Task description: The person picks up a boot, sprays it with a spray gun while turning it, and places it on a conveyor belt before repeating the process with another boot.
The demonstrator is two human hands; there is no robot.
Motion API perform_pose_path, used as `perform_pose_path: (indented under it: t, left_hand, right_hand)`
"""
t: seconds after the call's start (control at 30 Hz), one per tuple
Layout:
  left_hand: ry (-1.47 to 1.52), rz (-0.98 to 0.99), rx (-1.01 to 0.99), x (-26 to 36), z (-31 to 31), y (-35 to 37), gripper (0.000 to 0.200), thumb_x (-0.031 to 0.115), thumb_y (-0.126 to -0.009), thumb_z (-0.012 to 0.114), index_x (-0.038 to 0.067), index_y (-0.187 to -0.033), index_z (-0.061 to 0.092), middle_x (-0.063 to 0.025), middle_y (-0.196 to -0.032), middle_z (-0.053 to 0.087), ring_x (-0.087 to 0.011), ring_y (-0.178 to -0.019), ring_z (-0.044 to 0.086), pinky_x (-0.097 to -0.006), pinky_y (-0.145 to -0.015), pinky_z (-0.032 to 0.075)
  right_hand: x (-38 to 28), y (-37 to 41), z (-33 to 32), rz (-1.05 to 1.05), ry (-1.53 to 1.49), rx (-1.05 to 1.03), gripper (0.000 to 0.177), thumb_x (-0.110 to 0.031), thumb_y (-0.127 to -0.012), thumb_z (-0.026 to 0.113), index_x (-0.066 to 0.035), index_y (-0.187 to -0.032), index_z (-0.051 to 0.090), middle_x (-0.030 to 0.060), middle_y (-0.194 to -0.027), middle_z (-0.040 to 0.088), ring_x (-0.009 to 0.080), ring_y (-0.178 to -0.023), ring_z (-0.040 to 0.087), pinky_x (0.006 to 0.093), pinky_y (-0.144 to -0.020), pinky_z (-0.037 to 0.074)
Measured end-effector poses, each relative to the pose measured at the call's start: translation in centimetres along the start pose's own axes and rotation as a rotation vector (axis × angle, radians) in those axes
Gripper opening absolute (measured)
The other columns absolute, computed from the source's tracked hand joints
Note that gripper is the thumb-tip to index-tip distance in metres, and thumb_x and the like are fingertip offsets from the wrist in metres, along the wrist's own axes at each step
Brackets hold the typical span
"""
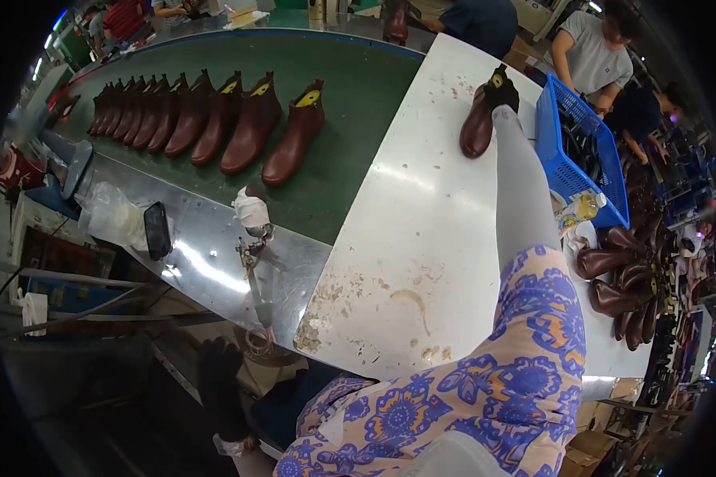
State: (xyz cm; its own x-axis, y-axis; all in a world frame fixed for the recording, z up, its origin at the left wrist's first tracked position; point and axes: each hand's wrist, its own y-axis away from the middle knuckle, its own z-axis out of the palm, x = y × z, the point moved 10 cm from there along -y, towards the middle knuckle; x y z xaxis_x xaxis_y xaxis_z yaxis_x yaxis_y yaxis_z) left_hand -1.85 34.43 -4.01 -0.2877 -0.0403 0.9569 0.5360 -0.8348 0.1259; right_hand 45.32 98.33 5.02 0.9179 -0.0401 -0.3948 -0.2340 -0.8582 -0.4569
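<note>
My right hand [504,94], in a black glove, grips the top of a dark brown-red ankle boot [477,129] at the far end of the white tabletop [390,230]. The boot's toe points back toward me, and yellow shows inside its opening. My left hand [219,389], also gloved in black, hangs low at the left, below the table edge. Its fingers look stretched out and hold nothing visible; the dark surroundings blur its outline. A row of several similar boots [294,143] stands on the green belt [358,87] to the left.
A blue basket [545,135] with dark items stands on the right, beside a bottle [587,207]. More boots [612,298] are piled nearby. A spray gun [250,250], a phone [157,230] and a plastic bag [113,213] occupy the metal ledge. Other people [593,56] work beyond.
</note>
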Motion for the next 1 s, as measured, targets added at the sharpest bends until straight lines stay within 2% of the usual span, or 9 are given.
perform_pose_path:
  t: [0.2, 0.23, 0.4, 0.5, 0.57, 0.67, 0.77, 0.87, 1.0]
  left_hand:
    - [0.177, 0.109, 0.110, 0.3, -2.9, 2.4, 0.059, 0.034, -0.090, 0.033, -0.004, -0.133, 0.024, -0.0226, -0.134, 0.031, -0.0336, -0.120, 0.037, -0.0444, -0.100, 0.030]
    - [0.176, 0.108, 0.104, 0.1, -2.9, 2.5, 0.059, 0.034, -0.090, 0.033, -0.004, -0.133, 0.024, -0.0226, -0.134, 0.031, -0.0336, -0.120, 0.037, -0.0444, -0.100, 0.030]
    - [0.103, 0.068, 0.179, -0.9, -4.6, 3.4, 0.056, 0.028, -0.090, 0.037, -0.004, -0.133, 0.024, -0.0221, -0.132, 0.032, -0.0343, -0.118, 0.038, -0.0457, -0.100, 0.030]
    - [0.128, 0.088, 0.238, -0.3, -6.6, 4.6, 0.053, 0.024, -0.090, 0.037, -0.005, -0.132, 0.024, -0.0221, -0.132, 0.033, -0.0345, -0.118, 0.037, -0.0452, -0.101, 0.030]
    - [0.213, 0.105, 0.230, -1.0, -9.8, 6.4, 0.050, 0.021, -0.091, 0.035, -0.004, -0.133, 0.025, -0.0223, -0.132, 0.031, -0.0349, -0.120, 0.035, -0.0448, -0.102, 0.028]
    - [0.236, 0.118, 0.298, -1.1, -12.4, 8.3, 0.046, 0.017, -0.092, 0.032, -0.003, -0.133, 0.024, -0.0224, -0.134, 0.029, -0.0353, -0.122, 0.033, -0.0445, -0.104, 0.026]
    - [0.135, 0.111, 0.355, -0.7, -13.3, 9.7, 0.046, 0.016, -0.092, 0.030, -0.002, -0.134, 0.023, -0.0223, -0.134, 0.028, -0.0352, -0.122, 0.032, -0.0448, -0.105, 0.025]
    - [0.022, 0.123, 0.354, 0.1, -12.7, 9.7, 0.045, 0.014, -0.092, 0.029, -0.001, -0.134, 0.022, -0.0222, -0.135, 0.027, -0.0351, -0.123, 0.030, -0.0451, -0.105, 0.024]
    - [-0.236, 0.262, 0.223, 2.8, -9.7, 5.9, 0.044, 0.012, -0.093, 0.027, 0.000, -0.135, 0.021, -0.0221, -0.136, 0.026, -0.0350, -0.124, 0.029, -0.0454, -0.106, 0.022]
  right_hand:
    - [-8.1, 1.5, 4.5, -0.325, 0.331, 0.090, 0.024, -0.011, -0.077, 0.046, -0.003, -0.097, 0.058, 0.0152, -0.095, 0.060, 0.0271, -0.076, 0.060, 0.0378, -0.069, 0.047]
    - [-11.7, 4.8, 4.8, -0.597, -0.046, 0.617, 0.020, -0.012, -0.076, 0.047, -0.005, -0.090, 0.059, 0.0156, -0.087, 0.060, 0.0280, -0.081, 0.058, 0.0398, -0.071, 0.046]
    - [-33.9, 25.3, 4.9, -1.334, -0.156, 0.002, 0.048, -0.013, -0.078, 0.046, -0.017, -0.126, 0.043, 0.0096, -0.135, 0.036, 0.0301, -0.126, 0.031, 0.0496, -0.105, 0.016]
    - [-37.8, 30.4, 10.5, -1.354, -0.049, -0.020, 0.044, -0.022, -0.082, 0.044, -0.019, -0.125, 0.044, 0.0079, -0.136, 0.034, 0.0303, -0.124, 0.034, 0.0489, -0.103, 0.022]
    - [-35.2, 26.6, 16.6, -0.388, -0.686, -0.685, 0.045, -0.025, -0.081, 0.046, -0.020, -0.126, 0.044, 0.0073, -0.130, 0.043, 0.0278, -0.117, 0.043, 0.0477, -0.100, 0.029]
    - [-38.2, 28.1, 13.9, -0.961, 0.127, -0.148, 0.040, -0.019, -0.076, 0.051, -0.016, -0.116, 0.055, 0.0071, -0.113, 0.056, 0.0241, -0.105, 0.052, 0.0456, -0.095, 0.034]
    - [-39.3, 29.4, 16.2, -1.364, 0.460, -0.037, 0.025, -0.013, -0.070, 0.055, -0.013, -0.092, 0.065, 0.0061, -0.090, 0.063, 0.0221, -0.091, 0.058, 0.0457, -0.094, 0.033]
    - [-39.8, 28.4, 12.2, -1.371, 0.267, -0.107, 0.009, -0.011, -0.065, 0.058, -0.013, -0.071, 0.065, 0.0059, -0.079, 0.062, 0.0227, -0.083, 0.058, 0.0436, -0.095, 0.031]
    - [-41.7, 30.7, -3.2, -1.420, -0.023, 0.002, 0.021, -0.010, -0.059, 0.062, -0.010, -0.080, 0.062, 0.0074, -0.070, 0.060, 0.0249, -0.078, 0.058, 0.0407, -0.096, 0.032]
